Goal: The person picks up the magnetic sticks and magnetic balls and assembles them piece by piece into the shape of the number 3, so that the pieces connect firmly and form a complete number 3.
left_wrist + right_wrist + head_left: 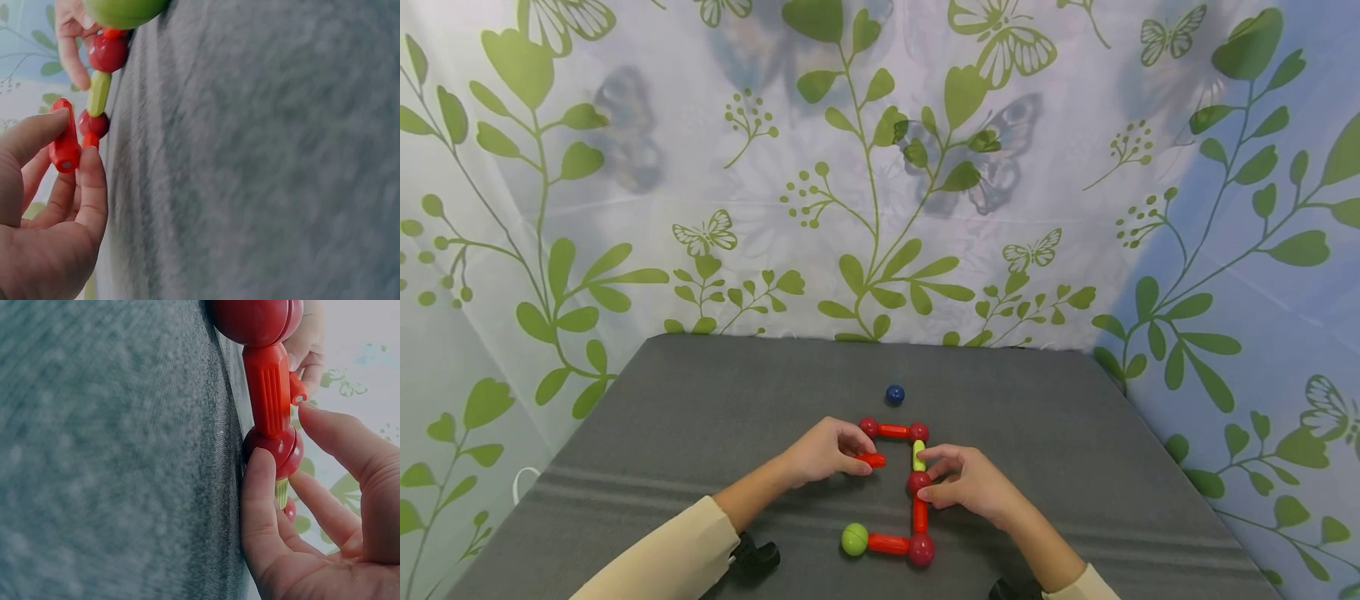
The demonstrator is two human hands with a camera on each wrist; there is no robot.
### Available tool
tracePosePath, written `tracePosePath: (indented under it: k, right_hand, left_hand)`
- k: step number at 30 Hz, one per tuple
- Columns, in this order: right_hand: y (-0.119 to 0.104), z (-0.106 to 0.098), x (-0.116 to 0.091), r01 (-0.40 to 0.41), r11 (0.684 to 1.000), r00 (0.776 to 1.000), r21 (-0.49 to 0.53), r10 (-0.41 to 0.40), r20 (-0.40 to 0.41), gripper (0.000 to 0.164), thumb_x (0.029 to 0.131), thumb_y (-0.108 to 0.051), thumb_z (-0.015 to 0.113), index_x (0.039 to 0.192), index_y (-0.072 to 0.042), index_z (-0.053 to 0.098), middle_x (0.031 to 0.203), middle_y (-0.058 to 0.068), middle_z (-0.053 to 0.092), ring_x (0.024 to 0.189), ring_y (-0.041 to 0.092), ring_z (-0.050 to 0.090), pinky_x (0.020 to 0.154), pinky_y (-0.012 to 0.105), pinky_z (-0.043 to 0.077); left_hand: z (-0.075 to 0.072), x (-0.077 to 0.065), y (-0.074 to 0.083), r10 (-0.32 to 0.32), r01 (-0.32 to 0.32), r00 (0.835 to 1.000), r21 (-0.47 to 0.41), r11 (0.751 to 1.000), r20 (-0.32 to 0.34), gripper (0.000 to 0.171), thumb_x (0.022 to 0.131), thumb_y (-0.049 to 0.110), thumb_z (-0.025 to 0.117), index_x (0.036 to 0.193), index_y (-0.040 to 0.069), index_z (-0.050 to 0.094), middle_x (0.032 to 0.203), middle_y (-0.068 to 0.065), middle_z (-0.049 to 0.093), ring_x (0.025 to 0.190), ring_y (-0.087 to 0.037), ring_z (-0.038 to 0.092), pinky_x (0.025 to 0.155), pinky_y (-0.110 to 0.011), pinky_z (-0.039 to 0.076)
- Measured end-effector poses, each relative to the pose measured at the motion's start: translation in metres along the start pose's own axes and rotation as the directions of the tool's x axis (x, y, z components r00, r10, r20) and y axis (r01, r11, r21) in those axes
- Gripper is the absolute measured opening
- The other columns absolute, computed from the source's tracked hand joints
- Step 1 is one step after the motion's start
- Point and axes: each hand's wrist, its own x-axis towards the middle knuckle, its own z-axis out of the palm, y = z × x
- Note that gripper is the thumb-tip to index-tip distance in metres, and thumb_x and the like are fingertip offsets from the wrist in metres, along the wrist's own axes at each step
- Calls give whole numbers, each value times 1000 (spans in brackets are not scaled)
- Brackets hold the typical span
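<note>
My left hand (829, 452) pinches a loose red rod (872, 459) between thumb and fingers; a small round inset shows in its end in the left wrist view. Several rods and balls form an angular chain on the table. My right hand (970, 483) grips the chain's middle red ball (918, 482), fingertips against its side and thumb by the adjoining red rod (269, 387). Beyond that ball, a yellow-green rod (919, 452) leads to a far red ball (918, 431). A short red rod (892, 431) links this to another red ball (868, 427).
A green ball (853, 539) ends the chain's near side, joined by a red rod (888, 544) to a near red ball (921, 549). One blue ball (895, 394) lies apart beyond the chain. The grey table (745, 375) meets a leaf-patterned curtain (820, 275).
</note>
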Motion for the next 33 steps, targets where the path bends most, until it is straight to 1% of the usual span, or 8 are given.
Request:
tracePosePath:
  k: [6,13,15,22,29,33]
  right_hand:
    - [1,-1,1,5,1000,1000,-8,-5,15,60,82,-11,85,136,-3,62,105,12,70,82,21,71,78,37,63]
    - [3,-3,1,9,1000,1000,3,-9,28,60,82,-10,85,137,-3,62,105,12,69,82,22,71,78,37,62]
    - [3,-3,1,10,1000,1000,7,-10,29,60,82,-11,85,137,-3,62,105,12,69,81,22,71,78,36,62]
    - [2,-3,1,15,1000,999,10,-15,40,61,82,-11,85,138,-2,61,107,13,69,83,22,72,79,37,62]
    - [2,-3,1,10,1000,999,13,-11,49,62,82,-10,85,138,-1,61,107,12,69,83,22,71,79,36,62]
    - [3,-3,1,14,1000,999,21,-15,52,59,82,-10,84,136,0,62,108,12,69,82,22,72,79,36,62]
  left_hand:
    - [10,3,3,-19,20,1000,-68,998,16,18,83,9,85,99,10,77,91,-3,73,80,-16,65,70,-29,57]
    - [20,6,9,-15,19,998,-85,996,53,17,83,7,85,98,10,77,88,-2,73,76,-17,67,70,-31,60]
    - [23,7,10,-8,13,998,-79,997,60,17,82,6,85,97,10,77,88,-2,73,75,-17,66,69,-30,59]
    - [27,10,13,36,-36,997,-3,999,61,16,82,7,85,95,10,77,88,-2,71,76,-16,62,66,-25,54]
    - [29,12,14,27,-30,997,48,998,71,16,81,10,87,93,14,77,87,0,70,78,-15,61,68,-25,53]
    - [30,14,13,28,-34,996,64,997,85,15,82,11,87,92,16,77,86,3,70,78,-14,62,70,-25,53]
